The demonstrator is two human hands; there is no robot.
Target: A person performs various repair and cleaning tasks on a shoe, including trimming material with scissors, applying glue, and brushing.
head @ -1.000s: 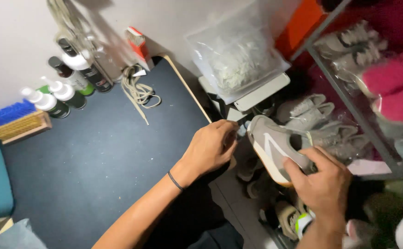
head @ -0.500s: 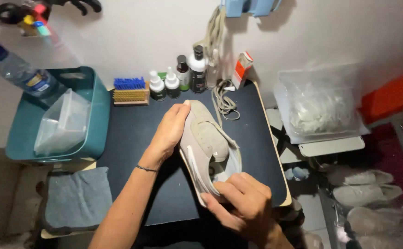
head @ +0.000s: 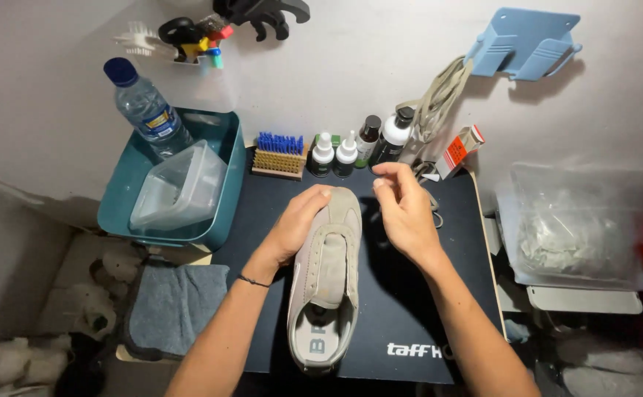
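Note:
A beige unlaced sneaker [head: 329,287] lies upright on the dark mat [head: 402,301], toe pointing away from me. My left hand [head: 295,224] rests on the shoe's left side near the toe and holds it. My right hand [head: 402,209] hovers just right of the toe, fingers loosely curled, thumb and forefinger pinched with nothing visible between them. The shoe's tongue lies flat and its insole shows at the heel.
A teal bin [head: 222,220] at left holds a clear tub [head: 178,191] and a water bottle [head: 145,110]. A blue-bristled brush [head: 279,156], several small bottles [head: 351,151], loose laces [head: 439,103] and a small box [head: 459,151] line the wall. A grey cloth [head: 174,309] lies left; a bagged tray [head: 579,228] sits right.
The view swung from the shoe shelf to the mat. The sneaker went from held on its side to lying flat on the mat. My right hand let go of the heel and rose.

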